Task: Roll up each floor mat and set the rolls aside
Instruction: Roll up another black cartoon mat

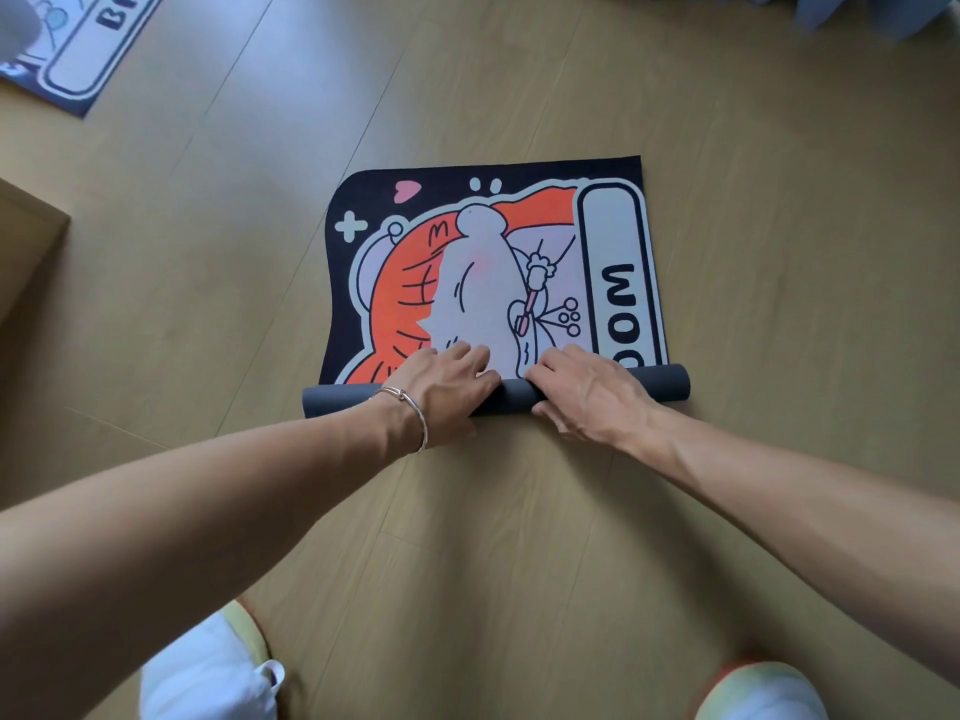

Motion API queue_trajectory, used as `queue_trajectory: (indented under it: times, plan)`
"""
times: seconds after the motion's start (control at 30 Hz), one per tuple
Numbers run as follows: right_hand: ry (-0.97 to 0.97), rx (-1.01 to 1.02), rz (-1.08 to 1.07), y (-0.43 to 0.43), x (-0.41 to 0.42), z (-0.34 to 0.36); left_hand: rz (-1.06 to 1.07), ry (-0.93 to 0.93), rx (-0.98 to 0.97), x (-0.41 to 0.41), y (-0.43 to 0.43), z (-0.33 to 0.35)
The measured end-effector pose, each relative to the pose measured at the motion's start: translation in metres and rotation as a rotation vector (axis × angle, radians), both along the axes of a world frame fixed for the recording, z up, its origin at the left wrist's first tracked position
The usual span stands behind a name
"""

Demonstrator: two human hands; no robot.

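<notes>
— While both hands lie on the roll, which step do you think this is?

— The rolling of one mat, and I judge it is perhaps one third done. The fingers [470, 356] of the left hand [447, 379] are nearly straight and a little spread. They lie across the grey roll [332, 400], and their tips touch the flat printed part just beyond it. The right hand [582, 389] is just beside and does the same, with its fingers [550, 363] flat over the roll and the thumb on the near side. Neither hand closes around the roll; they press it from above.

— And where is the mat itself?

— Under the fingertips and beyond them. The orange cartoon mat [483, 272] lies flat on the wooden floor [519, 511] ahead of the fingers. Its near end is wound into the roll under the palms, and the roll sticks out past both hands.

— What does the next move need?

— In my judgement, an even push forward with both palms, so that the roll runs straight and tight. Far beyond the left fingers a second mat [78, 44] lies unrolled, so more work remains.
</notes>
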State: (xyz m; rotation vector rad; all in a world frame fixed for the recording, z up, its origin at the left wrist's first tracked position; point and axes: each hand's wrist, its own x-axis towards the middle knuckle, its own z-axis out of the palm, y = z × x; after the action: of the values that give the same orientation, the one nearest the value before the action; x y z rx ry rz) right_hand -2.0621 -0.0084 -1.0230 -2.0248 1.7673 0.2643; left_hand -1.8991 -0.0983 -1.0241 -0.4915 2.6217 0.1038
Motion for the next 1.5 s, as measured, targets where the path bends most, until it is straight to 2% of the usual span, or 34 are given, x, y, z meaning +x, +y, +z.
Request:
queue_trajectory:
  times: [0.17,0.3,0.43,0.53,0.6,0.83,1.0,1.13,1.23,1.37,1.5]
  plan:
    - [0.043,0.02,-0.003,-0.002,-0.001,0.003,0.139,-0.039,0.018,-0.005,0.0,-0.001]
    - [0.033,0.045,-0.003,-0.001,0.0,0.006,0.116,-0.039,0.026,-0.006,-0.006,0.001]
    - [-0.011,0.231,-0.043,-0.007,0.004,0.006,0.12,-0.042,0.097,-0.002,-0.006,0.003]
    - [-0.074,0.395,-0.052,-0.01,0.005,0.008,0.119,-0.086,0.237,0.002,-0.004,0.003]
    - [-0.109,0.434,-0.027,-0.006,0.007,0.009,0.12,-0.129,0.338,0.005,0.002,0.0]
    - [-0.001,0.225,0.047,0.007,0.01,0.004,0.183,-0.076,0.445,0.007,0.0,0.001]
    - [-0.019,0.248,0.018,-0.002,0.009,0.004,0.075,-0.06,0.323,0.011,0.004,0.002]
    - [-0.057,0.334,-0.005,-0.009,0.005,0.001,0.09,-0.087,0.248,0.009,0.007,-0.002]
    - [-0.074,0.274,-0.012,-0.005,0.005,0.003,0.094,-0.055,0.257,0.009,0.009,-0.005]
    - [-0.004,0.13,0.06,0.002,0.003,0.004,0.136,-0.034,0.295,0.008,0.007,-0.004]
    - [-0.024,0.178,0.005,-0.003,0.004,0.006,0.129,-0.039,0.216,0.008,0.01,0.001]
